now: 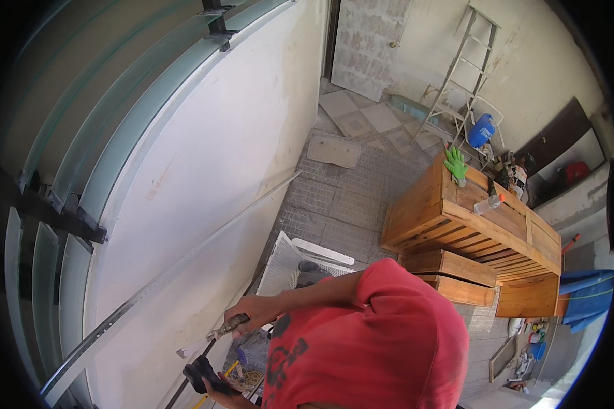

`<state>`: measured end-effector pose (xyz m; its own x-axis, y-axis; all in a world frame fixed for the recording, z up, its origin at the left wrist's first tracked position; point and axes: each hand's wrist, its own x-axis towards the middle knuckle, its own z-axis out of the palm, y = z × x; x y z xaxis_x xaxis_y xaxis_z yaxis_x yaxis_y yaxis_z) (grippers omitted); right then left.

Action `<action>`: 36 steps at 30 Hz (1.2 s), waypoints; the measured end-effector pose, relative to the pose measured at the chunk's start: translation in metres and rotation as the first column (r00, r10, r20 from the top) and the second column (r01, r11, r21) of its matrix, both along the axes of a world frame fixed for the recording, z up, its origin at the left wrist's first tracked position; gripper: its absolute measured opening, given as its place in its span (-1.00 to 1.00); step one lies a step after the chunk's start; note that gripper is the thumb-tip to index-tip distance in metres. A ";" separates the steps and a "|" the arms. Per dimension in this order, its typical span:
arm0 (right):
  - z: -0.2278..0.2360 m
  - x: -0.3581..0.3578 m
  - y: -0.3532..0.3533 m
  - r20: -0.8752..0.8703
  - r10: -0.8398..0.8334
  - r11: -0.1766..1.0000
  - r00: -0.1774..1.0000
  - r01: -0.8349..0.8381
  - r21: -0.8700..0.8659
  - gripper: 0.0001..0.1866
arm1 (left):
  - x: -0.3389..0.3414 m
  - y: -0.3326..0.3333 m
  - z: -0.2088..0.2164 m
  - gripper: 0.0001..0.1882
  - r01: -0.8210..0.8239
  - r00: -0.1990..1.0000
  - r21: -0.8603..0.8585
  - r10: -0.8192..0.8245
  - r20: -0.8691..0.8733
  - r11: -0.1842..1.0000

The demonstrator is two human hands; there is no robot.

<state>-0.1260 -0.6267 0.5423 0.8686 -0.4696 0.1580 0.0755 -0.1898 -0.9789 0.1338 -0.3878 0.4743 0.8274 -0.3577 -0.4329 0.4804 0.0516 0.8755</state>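
My right hand (242, 317) is closed round the handle of a putty knife (193, 349), its blade pointing toward the white wall (205, 170). Just below it, my left hand (226, 395) grips a dark black object (208, 375) with curved sides; its exact kind is unclear. The blade sits above this black object, close to it, and whether the two touch I cannot tell. My red-sleeved right arm reaches across from the torso, while most of the left arm is hidden beneath me. A long metal rail (184, 255) runs slantwise along the wall.
Close to my legs is a white perforated chair (286, 262). Tangled cords (249, 378) lie on the floor below my hands. Glass louvres (143, 116) jut at left. A wooden cabinet (416, 211) carries a green glove (455, 165) and bottle (489, 204); a ladder (457, 78) stands behind.
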 end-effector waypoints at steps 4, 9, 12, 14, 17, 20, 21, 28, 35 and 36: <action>-0.024 -0.022 -0.004 0.034 -0.063 0.997 0.997 0.061 0.046 -0.57 | -0.021 -0.036 0.011 -0.52 0.291 0.953 0.025 -0.288 -0.091 0.956; -0.033 -0.058 -0.005 -0.066 -0.198 0.980 0.978 0.198 0.000 -0.58 | -0.064 -0.083 0.022 -0.52 0.644 0.746 0.028 -0.619 -0.246 0.765; -0.031 -0.077 -0.004 -0.056 -0.343 0.939 0.938 0.340 -0.058 -0.59 | -0.083 -0.115 0.031 -0.52 0.775 0.607 0.002 -0.744 -0.281 0.632; -0.034 -0.084 -0.004 -0.045 -0.421 0.901 0.906 0.411 -0.140 -0.58 | -0.093 -0.137 0.038 -0.52 0.826 0.537 -0.025 -0.798 -0.275 0.564; -0.035 -0.091 -0.008 -0.094 -0.455 0.884 0.886 0.437 -0.163 -0.56 | -0.103 -0.171 0.050 -0.52 0.881 0.438 -0.073 -0.866 -0.242 0.467; -0.045 -0.089 -0.013 -0.056 -0.499 0.851 0.865 0.477 -0.218 -0.53 | -0.115 -0.193 0.060 -0.52 0.905 0.384 -0.107 -0.899 -0.209 0.412; -0.044 -0.090 -0.014 -0.050 -0.520 0.839 0.853 0.499 -0.215 -0.53 | -0.118 -0.196 0.062 -0.52 0.906 0.380 -0.113 -0.902 -0.205 0.407; -0.041 -0.087 -0.031 -0.041 -0.488 0.861 0.872 0.473 -0.188 -0.48 | -0.129 -0.193 0.068 -0.51 0.885 0.419 -0.120 -0.881 -0.221 0.451; -0.023 -0.064 -0.032 0.013 -0.270 0.951 0.963 0.268 -0.152 -0.60 | -0.126 -0.161 0.070 -0.51 0.770 0.576 -0.148 -0.777 -0.254 0.620; -0.026 -0.063 -0.031 -0.009 -0.244 0.961 0.970 0.241 -0.134 -0.59 | -0.126 -0.155 0.069 -0.51 0.740 0.607 -0.160 -0.751 -0.261 0.654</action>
